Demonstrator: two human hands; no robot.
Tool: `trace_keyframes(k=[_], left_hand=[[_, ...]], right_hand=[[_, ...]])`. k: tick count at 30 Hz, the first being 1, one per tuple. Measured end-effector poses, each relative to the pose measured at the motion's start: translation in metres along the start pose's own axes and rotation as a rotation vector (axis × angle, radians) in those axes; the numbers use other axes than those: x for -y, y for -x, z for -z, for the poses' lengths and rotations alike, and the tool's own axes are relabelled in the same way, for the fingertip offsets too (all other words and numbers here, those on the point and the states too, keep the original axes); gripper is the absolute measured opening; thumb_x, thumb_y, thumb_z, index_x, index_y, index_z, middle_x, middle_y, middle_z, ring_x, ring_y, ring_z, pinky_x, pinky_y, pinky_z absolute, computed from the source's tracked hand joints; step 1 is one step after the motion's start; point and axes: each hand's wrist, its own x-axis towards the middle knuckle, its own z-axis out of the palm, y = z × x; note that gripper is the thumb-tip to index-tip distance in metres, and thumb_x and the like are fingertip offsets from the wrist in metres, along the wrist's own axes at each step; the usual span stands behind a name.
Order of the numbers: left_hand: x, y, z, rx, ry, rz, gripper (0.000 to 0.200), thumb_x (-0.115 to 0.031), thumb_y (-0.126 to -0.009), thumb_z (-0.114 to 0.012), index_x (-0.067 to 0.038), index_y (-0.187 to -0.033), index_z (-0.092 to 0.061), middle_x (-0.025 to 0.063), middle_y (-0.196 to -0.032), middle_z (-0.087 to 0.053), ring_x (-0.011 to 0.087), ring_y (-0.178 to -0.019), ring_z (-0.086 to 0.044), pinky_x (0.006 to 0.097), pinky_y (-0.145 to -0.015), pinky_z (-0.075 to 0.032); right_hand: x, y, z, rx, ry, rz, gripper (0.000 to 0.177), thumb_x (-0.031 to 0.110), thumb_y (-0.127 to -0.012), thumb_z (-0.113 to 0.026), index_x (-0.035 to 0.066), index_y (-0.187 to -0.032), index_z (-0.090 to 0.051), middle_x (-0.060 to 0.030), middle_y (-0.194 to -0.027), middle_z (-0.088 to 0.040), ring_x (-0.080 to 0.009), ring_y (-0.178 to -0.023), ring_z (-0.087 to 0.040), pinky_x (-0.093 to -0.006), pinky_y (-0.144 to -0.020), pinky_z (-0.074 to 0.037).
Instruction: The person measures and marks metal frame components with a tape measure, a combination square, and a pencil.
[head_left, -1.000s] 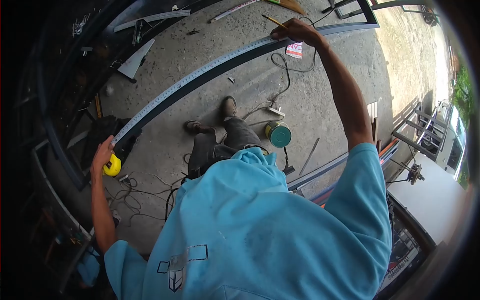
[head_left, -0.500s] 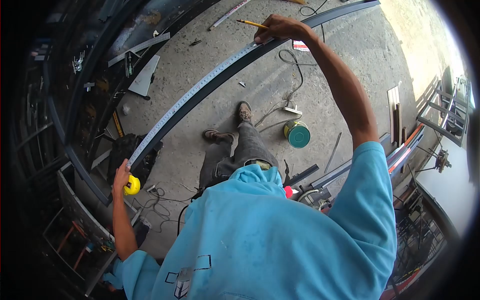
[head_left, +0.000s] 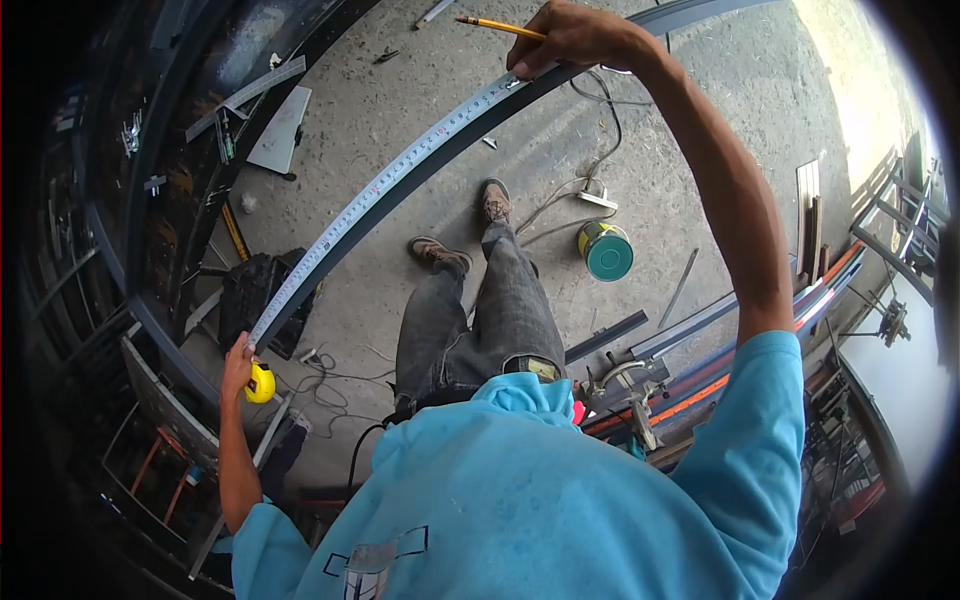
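A long dark metal bar (head_left: 420, 172) crosses in front of me, appearing curved in this wide view. Along its upper face lies the pulled-out blade of a tape measure (head_left: 377, 186). Near the bar's lower left end, my left hand (head_left: 237, 368) is closed at the yellow tape case (head_left: 260, 383), where the blade comes out. My right hand (head_left: 575, 40) is closed over the bar farther up, at the blade's hooked end. A yellow pencil (head_left: 500, 26) sticks out leftward from between its fingers. Its fingertips are partly hidden.
A green-lidded can (head_left: 608, 256) stands on the concrete floor beside my feet, with cables around it. At left is a dark workbench (head_left: 160, 215) with metal scraps and a square (head_left: 245, 97). A miter saw (head_left: 630, 385) and long metal profiles (head_left: 690, 335) lie at right.
The view has shifted slightly, so the floor items appear moved. Both hands keep their places on the bar and tape, and the blade remains stretched along it.
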Motion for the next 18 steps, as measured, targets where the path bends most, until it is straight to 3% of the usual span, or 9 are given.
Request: trace_keyframes(k=[13, 18], left_hand=[[-0.008, 0.005, -0.001, -0.017, -0.01, 0.039, 0.042, -0.017, -0.095, -0.043, 0.004, -0.13, -0.039, 0.0165, -0.089, -0.063, 0.0209, -0.074, -0.063, 0.0316, -0.07, -0.046], [0.004, 0.004, -0.002, -0.01, -0.012, 0.013, 0.043, -0.02, -0.095, -0.042, 0.003, -0.131, -0.038, 0.0162, -0.086, -0.064, 0.0227, -0.074, -0.063, 0.033, -0.07, -0.046]], right_hand=[[0.004, 0.008, 0.0, 0.007, -0.048, 0.006, 0.026, 0.017, -0.08, -0.065, 0.001, -0.101, -0.066, -0.0086, -0.09, -0.067, -0.0181, -0.082, -0.062, -0.029, -0.073, -0.051], [0.014, 0.019, 0.001, -0.079, -0.004, 0.032, 0.027, 0.02, -0.08, -0.065, 0.002, -0.1, -0.066, -0.0082, -0.09, -0.066, -0.0186, -0.083, -0.061, -0.0304, -0.072, -0.049]])
